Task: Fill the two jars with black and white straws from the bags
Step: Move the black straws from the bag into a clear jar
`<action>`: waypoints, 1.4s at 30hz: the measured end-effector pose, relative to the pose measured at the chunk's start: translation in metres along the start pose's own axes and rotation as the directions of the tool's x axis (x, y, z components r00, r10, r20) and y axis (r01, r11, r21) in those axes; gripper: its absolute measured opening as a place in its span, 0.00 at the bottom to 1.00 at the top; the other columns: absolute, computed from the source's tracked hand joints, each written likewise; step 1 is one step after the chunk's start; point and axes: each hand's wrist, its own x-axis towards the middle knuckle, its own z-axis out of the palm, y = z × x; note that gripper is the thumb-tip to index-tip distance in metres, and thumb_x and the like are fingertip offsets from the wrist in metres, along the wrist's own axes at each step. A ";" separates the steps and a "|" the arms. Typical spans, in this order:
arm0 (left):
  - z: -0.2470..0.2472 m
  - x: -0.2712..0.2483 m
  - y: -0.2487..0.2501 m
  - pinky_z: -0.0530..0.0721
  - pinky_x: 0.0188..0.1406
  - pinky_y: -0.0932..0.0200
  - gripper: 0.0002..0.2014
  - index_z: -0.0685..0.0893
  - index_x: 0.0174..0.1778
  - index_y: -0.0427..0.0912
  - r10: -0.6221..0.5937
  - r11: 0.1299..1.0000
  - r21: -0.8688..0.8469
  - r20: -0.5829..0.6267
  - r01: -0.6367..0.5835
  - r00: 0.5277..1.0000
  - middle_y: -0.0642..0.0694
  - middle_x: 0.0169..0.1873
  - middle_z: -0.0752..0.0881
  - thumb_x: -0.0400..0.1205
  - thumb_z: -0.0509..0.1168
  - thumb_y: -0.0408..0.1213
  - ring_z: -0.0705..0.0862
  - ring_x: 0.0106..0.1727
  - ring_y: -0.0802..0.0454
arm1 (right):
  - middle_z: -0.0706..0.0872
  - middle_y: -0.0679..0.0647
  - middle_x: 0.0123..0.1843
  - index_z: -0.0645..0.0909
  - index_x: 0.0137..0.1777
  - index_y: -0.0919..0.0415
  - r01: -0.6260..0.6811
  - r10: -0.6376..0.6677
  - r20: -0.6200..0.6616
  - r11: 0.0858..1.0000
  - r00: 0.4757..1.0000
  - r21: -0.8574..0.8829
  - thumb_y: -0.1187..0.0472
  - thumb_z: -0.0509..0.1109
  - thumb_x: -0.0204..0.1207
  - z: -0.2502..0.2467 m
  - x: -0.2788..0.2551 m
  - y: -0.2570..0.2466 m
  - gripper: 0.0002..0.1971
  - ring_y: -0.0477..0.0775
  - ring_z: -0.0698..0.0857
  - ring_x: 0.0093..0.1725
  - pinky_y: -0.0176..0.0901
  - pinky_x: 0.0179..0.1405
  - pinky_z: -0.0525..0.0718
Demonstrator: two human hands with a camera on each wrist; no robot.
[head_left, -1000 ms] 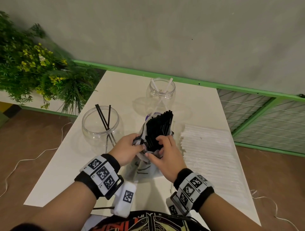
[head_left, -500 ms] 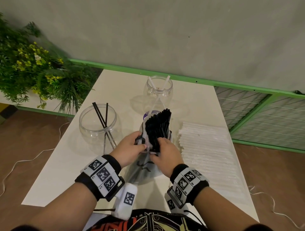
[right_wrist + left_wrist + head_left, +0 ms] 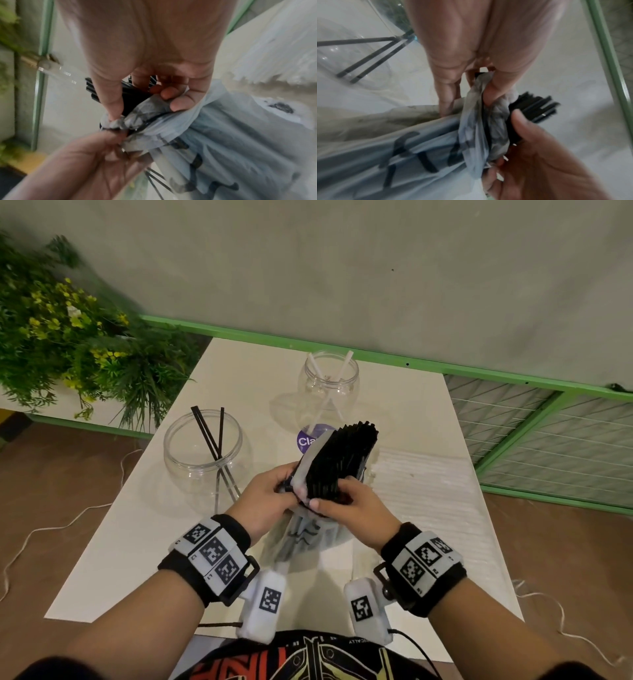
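Note:
A thin plastic bag [image 3: 301, 539] stands at the table's near middle, with a thick bundle of black straws [image 3: 342, 460] sticking out of its bunched mouth. My left hand [image 3: 270, 501] pinches the gathered plastic [image 3: 481, 111] at the bag's mouth. My right hand [image 3: 349, 508] curls round the black straws [image 3: 126, 93] and the bag's rim from the right. A clear jar [image 3: 202, 450] at the left holds three black straws. A second clear jar [image 3: 329, 381] farther back holds two white straws.
A flat bag of white straws [image 3: 428, 494] lies on the right part of the white table [image 3: 137, 535]. Green plants [image 3: 68, 337] stand off the table's left, a green rail and wire fence [image 3: 548, 433] to the right. Cables trail on the floor.
The bundle of black straws has tilted to the right and fanned out. My right hand has shifted a little right on the bundle; the left keeps its pinch on the bag.

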 end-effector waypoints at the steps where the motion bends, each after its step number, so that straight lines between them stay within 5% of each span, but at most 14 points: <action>1: 0.000 0.002 0.000 0.86 0.47 0.58 0.22 0.87 0.55 0.46 0.011 1.000 -0.021 -0.011 -0.012 1.000 0.46 0.44 0.90 0.75 0.63 0.16 0.88 0.48 0.52 | 0.87 0.54 0.46 0.86 0.44 0.55 -0.003 0.006 -0.051 0.998 0.999 0.061 0.62 0.77 0.73 -0.002 0.001 -0.001 0.03 0.45 0.86 0.46 0.38 0.47 0.83; 5: -0.004 0.006 -0.002 0.87 0.43 0.61 0.24 0.87 0.52 0.49 0.002 0.997 -0.073 -0.034 -0.005 0.999 0.47 0.43 0.91 0.75 0.61 0.13 0.89 0.47 0.52 | 0.85 0.54 0.53 0.80 0.45 0.42 0.032 -0.049 -0.400 0.998 0.915 -0.050 0.55 0.76 0.72 -0.013 0.004 0.006 0.08 0.46 0.86 0.51 0.40 0.51 0.84; 8: -0.006 0.004 -0.011 0.87 0.47 0.58 0.19 0.87 0.46 0.44 -0.039 0.996 -0.087 -0.061 0.034 0.997 0.44 0.41 0.89 0.76 0.62 0.14 0.88 0.47 0.48 | 0.75 0.50 0.48 0.77 0.42 0.54 0.009 -0.169 -0.544 0.959 0.822 -0.284 0.56 0.75 0.73 -0.018 0.002 0.016 0.08 0.37 0.77 0.43 0.28 0.41 0.74; 10: -0.006 0.003 -0.015 0.88 0.43 0.61 0.17 0.86 0.44 0.43 -0.050 0.994 -0.099 -0.062 0.044 0.997 0.45 0.40 0.89 0.76 0.63 0.15 0.88 0.44 0.50 | 0.70 0.49 0.52 0.74 0.54 0.57 -0.021 -0.182 -0.574 0.944 0.798 -0.328 0.55 0.76 0.73 -0.020 0.003 0.023 0.16 0.37 0.73 0.44 0.28 0.40 0.70; 12: -0.006 0.003 -0.016 0.88 0.40 0.63 0.17 0.86 0.44 0.43 -0.056 0.994 -0.102 -0.061 0.050 0.997 0.47 0.38 0.89 0.76 0.64 0.15 0.88 0.42 0.53 | 0.68 0.49 0.59 0.68 0.67 0.53 -0.008 -0.141 -0.585 0.970 0.798 -0.244 0.53 0.76 0.73 -0.020 0.001 0.026 0.26 0.43 0.74 0.50 0.28 0.45 0.73; 15: -0.007 0.005 -0.015 0.86 0.36 0.65 0.17 0.86 0.45 0.44 -0.060 0.994 -0.096 -0.055 0.055 0.997 0.51 0.34 0.90 0.76 0.64 0.15 0.89 0.40 0.55 | 0.65 0.48 0.67 0.60 0.73 0.44 0.061 -0.056 -0.574 0.998 0.817 -0.010 0.45 0.72 0.69 -0.013 -0.010 0.027 0.35 0.41 0.73 0.61 0.35 0.56 0.77; 19: -0.008 0.003 -0.015 0.86 0.36 0.65 0.17 0.85 0.46 0.46 -0.082 0.996 -0.046 -0.028 0.081 0.996 0.50 0.35 0.90 0.77 0.64 0.17 0.89 0.40 0.56 | 0.63 0.48 0.78 0.52 0.81 0.47 -0.009 0.047 -0.444 0.996 0.895 0.088 0.37 0.82 0.52 -0.001 0.001 0.034 0.60 0.46 0.68 0.75 0.47 0.74 0.71; 25: -0.005 0.006 -0.016 0.83 0.49 0.46 0.22 0.79 0.53 0.44 -0.189 0.979 -0.088 -0.027 0.186 0.982 0.39 0.45 0.82 0.74 0.52 0.15 0.82 0.47 0.43 | 0.86 0.51 0.64 0.74 0.70 0.52 -0.135 0.212 -0.228 0.940 0.950 0.314 0.51 0.90 0.47 0.002 0.022 0.053 0.48 0.51 0.84 0.64 0.60 0.64 0.83; 29: 0.001 0.004 -0.014 0.83 0.48 0.46 0.28 0.80 0.57 0.41 -0.195 0.936 -0.304 -0.022 0.179 0.980 0.35 0.46 0.86 0.61 0.57 0.22 0.84 0.46 0.42 | 0.87 0.53 0.63 0.77 0.69 0.59 -0.066 0.113 -0.198 0.970 0.974 0.233 0.62 0.85 0.61 0.000 0.008 0.047 0.35 0.49 0.85 0.64 0.45 0.62 0.84; 31: 0.004 0.003 -0.013 0.83 0.45 0.49 0.26 0.79 0.59 0.38 -0.189 0.907 -0.380 0.011 0.179 0.982 0.38 0.45 0.86 0.64 0.57 0.25 0.84 0.46 0.43 | 0.87 0.58 0.62 0.77 0.68 0.65 -0.025 0.068 -0.172 0.971 0.983 0.238 0.69 0.81 0.66 -0.002 0.000 0.045 0.29 0.51 0.85 0.63 0.41 0.59 0.84; 35: 0.005 0.007 -0.016 0.80 0.64 0.44 0.19 0.80 0.65 0.36 -0.231 0.884 -0.403 0.066 0.238 0.971 0.37 0.57 0.88 0.83 0.60 0.43 0.85 0.61 0.41 | 0.88 0.58 0.60 0.78 0.66 0.68 -0.042 0.063 -0.093 0.976 0.994 0.213 0.72 0.79 0.68 -0.007 -0.012 0.045 0.25 0.47 0.86 0.60 0.32 0.54 0.82; 40: 0.006 0.014 -0.022 0.85 0.50 0.52 0.11 0.86 0.51 0.39 -0.236 0.956 -0.189 -0.043 0.224 0.971 0.39 0.46 0.91 0.83 0.64 0.43 0.89 0.50 0.43 | 0.88 0.55 0.59 0.79 0.66 0.68 -0.076 0.078 -0.002 0.981 0.997 0.180 0.72 0.79 0.68 -0.010 -0.018 0.042 0.25 0.45 0.86 0.60 0.31 0.54 0.81; 42: 0.009 0.017 -0.021 0.83 0.53 0.49 0.10 0.85 0.47 0.37 -0.252 0.947 -0.216 -0.048 0.236 0.967 0.35 0.46 0.89 0.83 0.64 0.41 0.87 0.51 0.41 | 0.86 0.56 0.62 0.76 0.69 0.66 -0.056 0.054 0.011 0.984 0.998 0.171 0.71 0.80 0.66 -0.008 -0.016 0.040 0.31 0.47 0.84 0.64 0.35 0.58 0.82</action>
